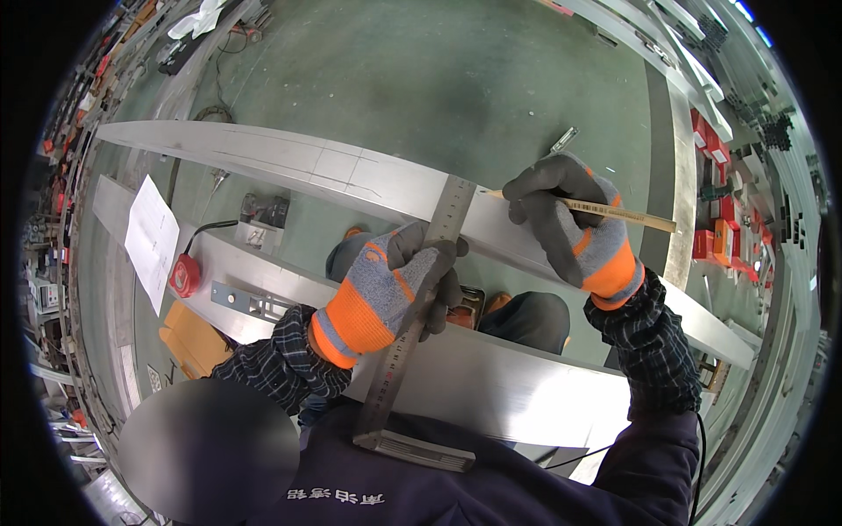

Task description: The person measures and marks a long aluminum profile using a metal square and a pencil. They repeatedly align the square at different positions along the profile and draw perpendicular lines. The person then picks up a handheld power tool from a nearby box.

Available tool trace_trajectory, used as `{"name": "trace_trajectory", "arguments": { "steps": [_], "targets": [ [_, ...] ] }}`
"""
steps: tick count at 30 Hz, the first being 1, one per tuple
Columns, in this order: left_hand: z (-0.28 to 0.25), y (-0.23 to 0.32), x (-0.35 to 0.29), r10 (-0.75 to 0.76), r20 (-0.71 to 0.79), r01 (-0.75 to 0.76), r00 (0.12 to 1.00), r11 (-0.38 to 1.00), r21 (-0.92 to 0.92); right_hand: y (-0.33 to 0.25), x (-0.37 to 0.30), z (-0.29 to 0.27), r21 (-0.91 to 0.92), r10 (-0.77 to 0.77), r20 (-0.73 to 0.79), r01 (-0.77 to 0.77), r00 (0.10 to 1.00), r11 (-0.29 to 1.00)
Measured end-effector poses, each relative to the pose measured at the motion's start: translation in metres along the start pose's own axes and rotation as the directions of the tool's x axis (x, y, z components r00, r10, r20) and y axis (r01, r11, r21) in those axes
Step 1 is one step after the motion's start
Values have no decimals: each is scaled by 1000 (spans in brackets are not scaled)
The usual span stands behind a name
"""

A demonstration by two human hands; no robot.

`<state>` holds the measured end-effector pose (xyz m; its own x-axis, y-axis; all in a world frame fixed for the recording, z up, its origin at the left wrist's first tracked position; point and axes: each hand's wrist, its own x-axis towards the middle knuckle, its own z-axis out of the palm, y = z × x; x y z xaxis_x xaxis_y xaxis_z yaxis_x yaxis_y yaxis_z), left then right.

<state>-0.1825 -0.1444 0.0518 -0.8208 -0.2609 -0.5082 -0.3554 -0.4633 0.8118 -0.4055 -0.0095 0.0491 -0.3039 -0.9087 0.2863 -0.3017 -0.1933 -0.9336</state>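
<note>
My left hand (386, 285), in a grey and orange work glove, is closed around the blade of a steel try square (382, 392). The blade's far end lies across a long silvery metal bar (338, 167) with faint lines drawn on it. Its thick stock hangs close to my dark jacket. In my gloved right hand (570, 223) a wooden pencil (636, 217) is pinched, its tip pointing left at the bar beside the blade. Whether the tip touches the metal, I cannot tell.
A second metal bar (517, 386) runs nearer to me. On its left part are a red tape measure (184, 276), a white sheet of paper (153, 237) and a slotted metal plate (246, 301). An open cardboard box (193, 344) is beside them. Red boxes (726, 230) stand at the right.
</note>
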Motion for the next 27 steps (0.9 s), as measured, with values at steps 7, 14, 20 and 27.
{"name": "trace_trajectory", "arguments": {
  "steps": [7,14,20,27],
  "targets": [
    [1,3,1,-17,3,17,1000,1000,-6,-2,1,0,-86,-2,23,4,1000,996],
    [1,1,1,-2,-1,2,1000,1000,-1,-4,1,-2,-169,-47,29,51,998,984],
    [3,6,-2,5,-11,-4,1000,999,43,-6,-3,1,-51,-39,-38,37,999,998],
    [6,8,-3,-1,-17,2,1000,999,45,0,-3,-4,-95,-120,133,133,984,987]
  ]
}}
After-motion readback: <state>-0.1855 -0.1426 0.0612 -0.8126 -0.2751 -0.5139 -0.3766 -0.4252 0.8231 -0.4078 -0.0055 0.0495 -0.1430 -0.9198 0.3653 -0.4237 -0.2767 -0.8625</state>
